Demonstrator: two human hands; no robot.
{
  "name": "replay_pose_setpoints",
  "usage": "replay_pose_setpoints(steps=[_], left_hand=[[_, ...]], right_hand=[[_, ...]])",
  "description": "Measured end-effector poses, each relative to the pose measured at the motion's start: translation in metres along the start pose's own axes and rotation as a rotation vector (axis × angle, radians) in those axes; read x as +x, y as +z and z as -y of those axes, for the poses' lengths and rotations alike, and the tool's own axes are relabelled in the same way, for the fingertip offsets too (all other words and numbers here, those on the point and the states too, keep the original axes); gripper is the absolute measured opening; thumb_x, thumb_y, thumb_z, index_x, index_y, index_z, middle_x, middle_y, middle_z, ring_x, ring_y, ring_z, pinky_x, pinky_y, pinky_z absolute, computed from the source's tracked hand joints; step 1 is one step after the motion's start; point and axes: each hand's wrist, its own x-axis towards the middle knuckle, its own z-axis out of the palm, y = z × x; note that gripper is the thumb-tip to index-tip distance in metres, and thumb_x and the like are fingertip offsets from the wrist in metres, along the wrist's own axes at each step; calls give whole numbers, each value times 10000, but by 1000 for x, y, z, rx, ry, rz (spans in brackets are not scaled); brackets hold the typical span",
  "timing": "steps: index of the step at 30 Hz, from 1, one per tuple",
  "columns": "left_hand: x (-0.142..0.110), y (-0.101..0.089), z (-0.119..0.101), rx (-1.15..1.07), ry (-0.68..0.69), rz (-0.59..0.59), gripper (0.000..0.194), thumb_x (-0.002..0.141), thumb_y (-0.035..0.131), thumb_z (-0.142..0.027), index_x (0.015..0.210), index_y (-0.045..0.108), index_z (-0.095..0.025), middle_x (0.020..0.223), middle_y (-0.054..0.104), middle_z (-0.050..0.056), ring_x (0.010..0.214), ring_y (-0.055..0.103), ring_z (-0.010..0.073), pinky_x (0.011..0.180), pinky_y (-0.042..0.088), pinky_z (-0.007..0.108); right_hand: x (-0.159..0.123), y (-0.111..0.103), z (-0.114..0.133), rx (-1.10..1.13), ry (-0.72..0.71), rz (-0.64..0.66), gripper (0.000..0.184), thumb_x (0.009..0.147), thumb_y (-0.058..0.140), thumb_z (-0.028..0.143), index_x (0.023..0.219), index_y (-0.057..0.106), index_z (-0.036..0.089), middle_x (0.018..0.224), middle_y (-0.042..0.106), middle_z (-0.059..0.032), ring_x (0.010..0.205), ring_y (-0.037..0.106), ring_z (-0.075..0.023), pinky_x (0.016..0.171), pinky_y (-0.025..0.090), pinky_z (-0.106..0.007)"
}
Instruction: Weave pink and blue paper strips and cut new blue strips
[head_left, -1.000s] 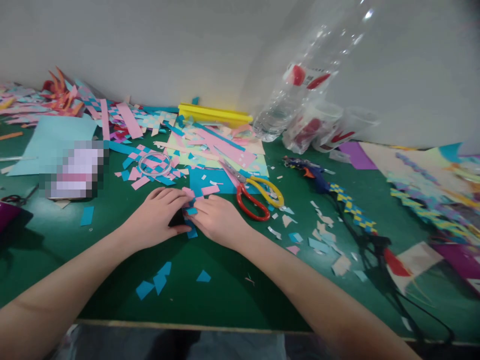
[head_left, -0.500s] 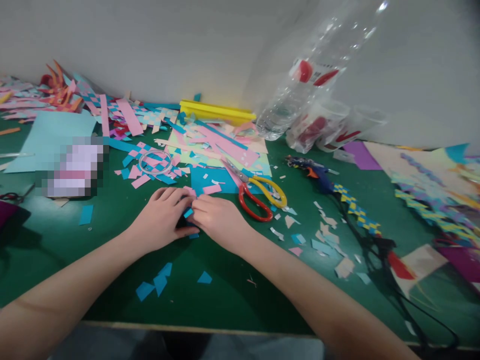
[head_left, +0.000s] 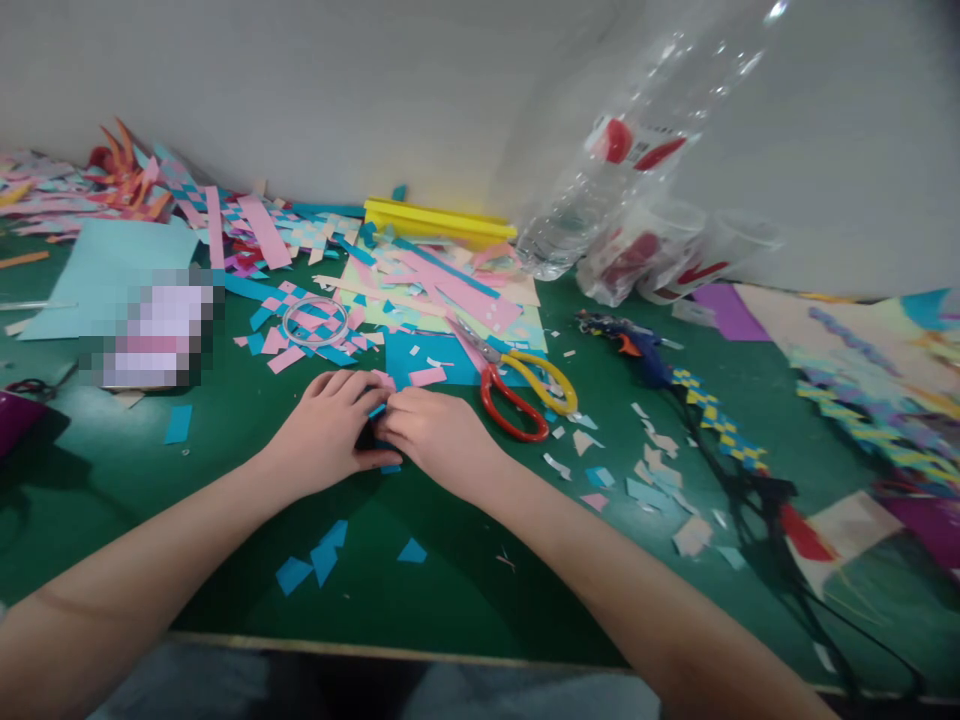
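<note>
Paper between two hands, one scissors pair nearby

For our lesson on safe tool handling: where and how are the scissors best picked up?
Probably by the red handle and yellow handle, with the right hand coming from the near right: both loops angle towards that side, while the blades point away and left, over paper.

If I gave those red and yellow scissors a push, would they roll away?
Probably not: the scissors lie flat, so they'd likely slide. The metal blades look stiff. The red handle and yellow handle might swing, since they seem hinged.
</note>
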Motion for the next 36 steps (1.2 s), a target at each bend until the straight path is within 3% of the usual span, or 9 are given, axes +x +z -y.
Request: replay_pose_setpoints(steps=[5,22,36], left_hand=[[0,1,1,-28,-19,5,665,742,669,-602,1237,511,-187,1301,535,99,1194,471,291,1027,338,465],[0,5,5,-43,-15,-19,664,718,690,-598,1218,516,-197,1289,540,95,1190,474,291,1020,336,465],[1,2,2,-82,-25,-2,639,720,696,-584,1214,523,-219,1299,546,95,1205,473,298,1022,337,469]], right_hand=[[0,-1,2,90,83,6,163,884,552,110,817,690,165,904,695,-42,906,602,-163,709,431,-263],[2,-1,-2,189,84,-6,159,861,553,94,814,682,173,907,690,-47,868,594,-158,730,445,-276],[0,1,0,74,41,3,170,885,552,148,744,645,160,813,632,-44,820,573,-163,673,425,-275]])
